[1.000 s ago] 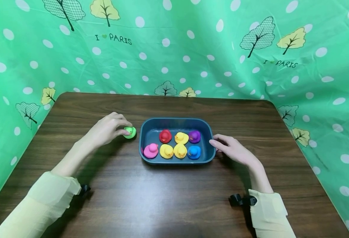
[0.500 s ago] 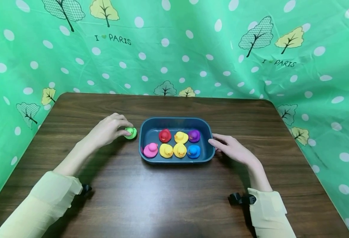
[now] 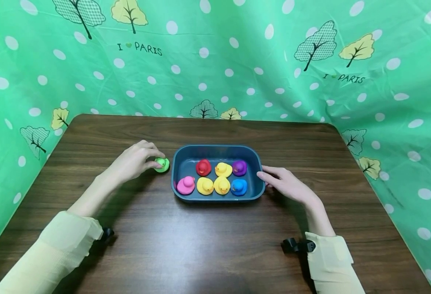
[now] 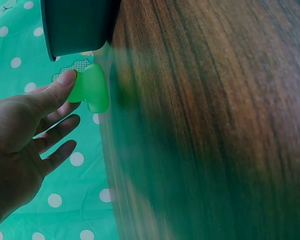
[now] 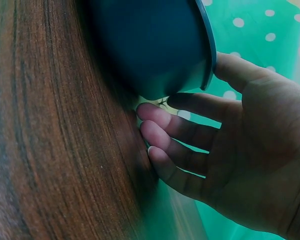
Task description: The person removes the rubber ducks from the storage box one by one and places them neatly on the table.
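Note:
Beside the tray's left end, my left hand (image 3: 139,160) pinches a small green rubber duck (image 3: 163,165) between thumb and fingers. In the left wrist view the green duck (image 4: 94,90) is close to the tabletop, its base facing the wood, with the other fingers spread loosely behind it. My right hand (image 3: 283,182) holds the right end of the dark blue tray (image 3: 218,199). In the right wrist view its thumb (image 5: 237,70) lies at the rim and the index finger (image 5: 200,105) reaches the outer wall below. The lower fingers bend near the tabletop.
Inside the tray sit a red duck (image 3: 203,168), a purple duck (image 3: 239,168), a blue duck (image 3: 239,187), a pink duck (image 3: 186,185) and several yellow ducks (image 3: 205,186). A brown wooden table (image 3: 201,245) carries everything. Behind hangs a green dotted cloth (image 3: 215,61).
My left hand and the green duck have shifted very slightly right, nearer the tray. The right hand keeps its place at the tray's end, and the ducks inside have not moved.

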Tool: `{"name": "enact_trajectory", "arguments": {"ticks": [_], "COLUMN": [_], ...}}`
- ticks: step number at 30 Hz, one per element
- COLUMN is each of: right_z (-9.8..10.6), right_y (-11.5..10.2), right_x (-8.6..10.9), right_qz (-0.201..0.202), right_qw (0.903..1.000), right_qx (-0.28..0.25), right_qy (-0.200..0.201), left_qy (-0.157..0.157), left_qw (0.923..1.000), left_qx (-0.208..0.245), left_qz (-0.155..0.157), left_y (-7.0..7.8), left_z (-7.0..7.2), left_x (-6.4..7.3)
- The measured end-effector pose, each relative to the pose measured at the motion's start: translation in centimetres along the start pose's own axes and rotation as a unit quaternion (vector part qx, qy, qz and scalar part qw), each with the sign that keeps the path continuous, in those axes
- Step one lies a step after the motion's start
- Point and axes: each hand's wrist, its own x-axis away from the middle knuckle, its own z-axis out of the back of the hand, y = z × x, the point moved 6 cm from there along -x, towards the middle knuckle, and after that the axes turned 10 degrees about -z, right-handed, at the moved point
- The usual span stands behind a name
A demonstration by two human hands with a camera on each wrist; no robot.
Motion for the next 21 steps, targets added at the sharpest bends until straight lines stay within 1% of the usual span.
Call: {"name": "enact_trajectory", "arguments": {"ticks": [7,16,21], "right_z": [0.02,0.22,0.26], "right_y": [0.0,0.04,-0.05], "right_x": [0.04,0.25,0.29], "right_qz": [0.0,0.001,0.003], "right_qw": [1.0,0.9994,0.9993], "right_qx": [0.003,0.024,0.026], "right_qy": [0.002,0.025,0.026], "left_qy": [-0.001,-0.003,-0.002], "left_qw": [1.0,1.0,1.0], "left_qx": [0.003,0.001,0.0], "left_qz": [0.001,0.006,0.006], "left_y": [0.14,0.02,0.03], "left_z": [-0.1,-0.29,-0.35], "left_x": [0.12,0.34,0.43]}}
